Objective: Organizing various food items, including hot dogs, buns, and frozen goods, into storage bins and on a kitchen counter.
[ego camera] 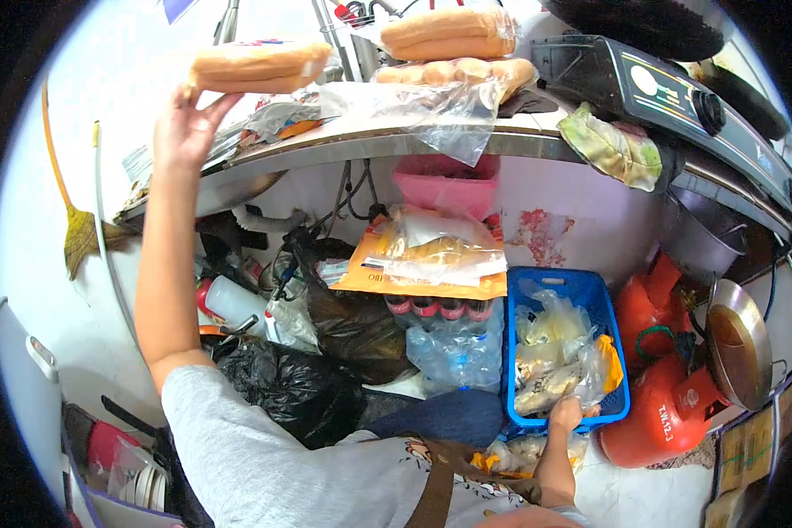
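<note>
My left hand (195, 125) is raised at the counter's left end, its fingers around the left end of a pack of long bread rolls (261, 69). The pack is held up over the counter. Low on the right, my right hand (565, 412) reaches over the near rim of a blue plastic basket (619, 389). Its fingers touch the bagged contents; whether they grip anything is hidden. Clear plastic bags (554, 330) fill the basket. Two more packs of bread rolls (449, 36) (459, 71) lie stacked on the counter.
A gas stove (640, 86) and a cloth (610, 148) occupy the counter's right end. Below stand red gas cylinders (657, 409), a pan of brown liquid (739, 343) and a pink bin (445, 181). Bottled drinks (439, 307) and black bags (290, 389) crowd the floor.
</note>
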The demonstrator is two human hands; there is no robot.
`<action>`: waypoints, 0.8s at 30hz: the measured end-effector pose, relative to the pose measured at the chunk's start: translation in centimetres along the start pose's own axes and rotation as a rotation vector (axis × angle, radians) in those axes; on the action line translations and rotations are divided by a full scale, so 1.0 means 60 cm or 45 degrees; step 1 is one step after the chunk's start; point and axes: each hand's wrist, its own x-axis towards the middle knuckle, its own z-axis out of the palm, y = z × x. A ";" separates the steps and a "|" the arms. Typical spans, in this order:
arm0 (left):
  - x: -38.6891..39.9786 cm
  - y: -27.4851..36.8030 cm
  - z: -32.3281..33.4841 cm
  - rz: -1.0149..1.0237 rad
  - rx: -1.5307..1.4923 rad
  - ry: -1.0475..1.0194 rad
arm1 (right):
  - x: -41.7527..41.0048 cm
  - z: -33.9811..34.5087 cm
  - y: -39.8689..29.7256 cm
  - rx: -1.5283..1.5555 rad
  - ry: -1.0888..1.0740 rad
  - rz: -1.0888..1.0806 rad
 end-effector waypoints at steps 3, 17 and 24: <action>0.001 -0.057 0.035 -0.148 0.043 -0.013 | 0.004 0.009 0.002 -0.022 -0.002 -0.045; 0.044 -0.064 -0.065 0.922 2.444 -0.015 | 0.004 0.022 0.000 -0.083 0.038 0.078; -0.200 -0.088 0.088 1.625 1.971 -0.238 | -0.009 0.035 0.021 -0.111 0.002 -0.118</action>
